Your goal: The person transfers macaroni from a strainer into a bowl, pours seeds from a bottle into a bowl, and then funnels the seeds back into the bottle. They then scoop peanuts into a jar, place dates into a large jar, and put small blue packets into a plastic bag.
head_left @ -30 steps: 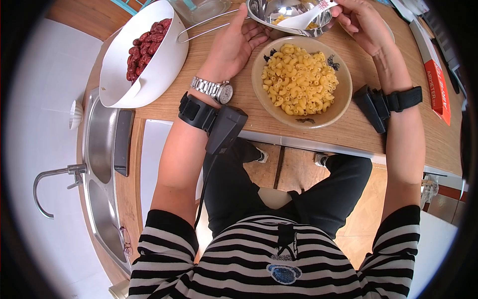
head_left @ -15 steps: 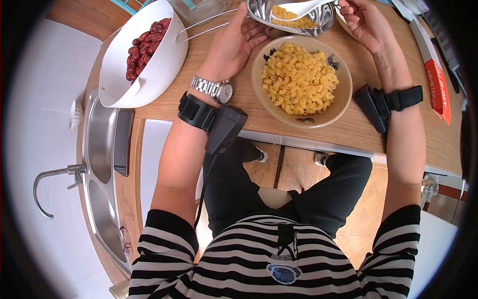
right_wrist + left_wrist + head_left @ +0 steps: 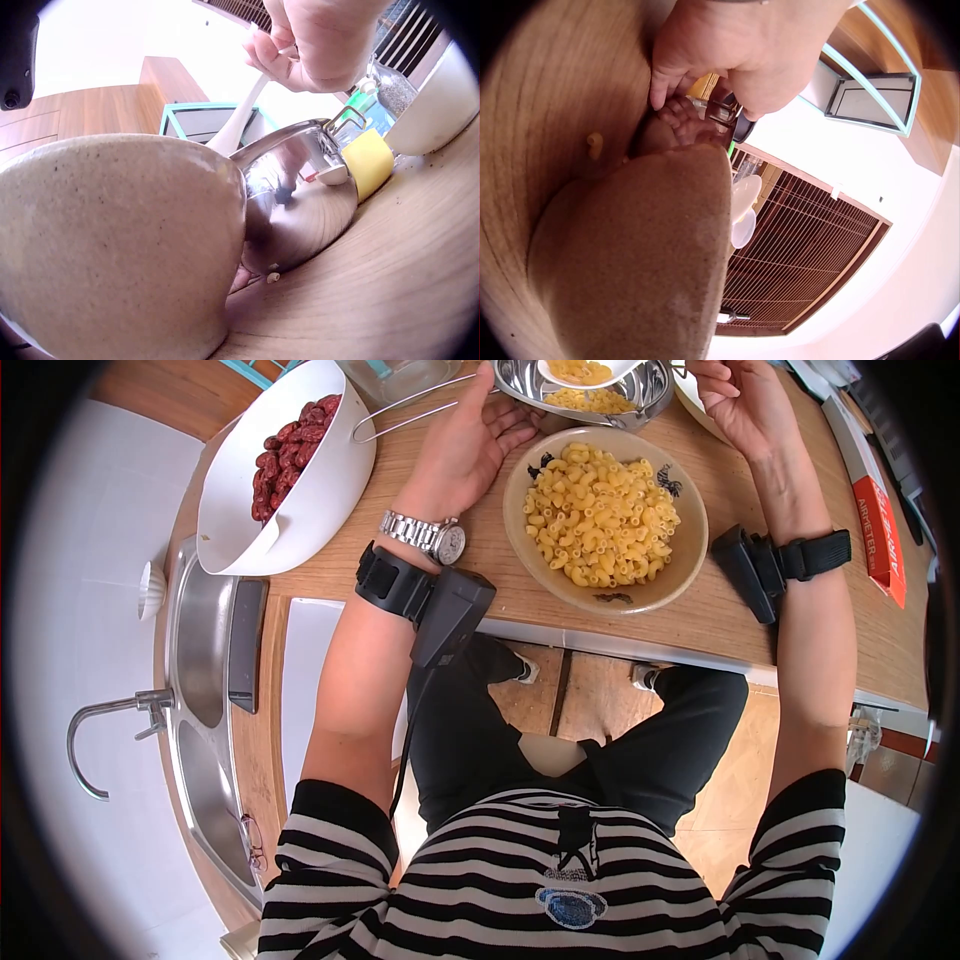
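Note:
The right hand (image 3: 745, 405) pinches the handle of a white spoon (image 3: 241, 120), which holds small yellow macaroni (image 3: 580, 372) above a steel bowl (image 3: 650, 395). More macaroni lies inside that bowl. Palm up, the left hand (image 3: 465, 460) has its thumb raised beside the wire handle (image 3: 425, 390), its extended fingers against the steel bowl's near left side. In the left wrist view the left hand (image 3: 742, 56) is partly cut off by the top edge. Closer to the person stands a beige bowl (image 3: 520, 550) heaped with larger macaroni (image 3: 600, 515).
At the left, a white container (image 3: 225, 525) holds dark red dates; a sink (image 3: 205, 640) with a faucet lies below it. A red and white box (image 3: 880, 545) stands at the right. A yellow object (image 3: 367, 165) is behind the steel bowl. One loose macaroni (image 3: 595, 144) lies on the table.
The spoon has come up out of the steel bowl with macaroni in it and moved toward the top of the view. The right hand has shifted slightly right; the left hand has barely moved.

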